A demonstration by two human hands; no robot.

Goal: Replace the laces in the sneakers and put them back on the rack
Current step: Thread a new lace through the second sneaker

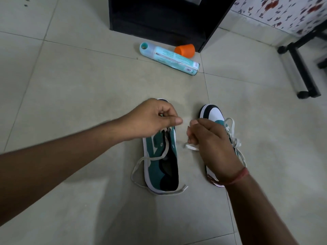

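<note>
The dark rack (159,16) stands behind, probably waiting for the pair. The left sneaker (161,167) lies on the floor with its lace (141,161) loose, so it can be threaded. The right sneaker (215,117), beside it, looks laced. The left hand (150,119) pinches the lace at the eyelets; the right hand (210,144) grips its other end. The print on the spray can (169,58) is too small to read.

Both arms reach forward, bare to the wrists. The left hand (152,119) is curled, its thumb and fingers pinched together. The right hand (210,144) is curled too, its back facing up, fingers pinched tight. A red thread band (237,177) goes round the right wrist.
</note>
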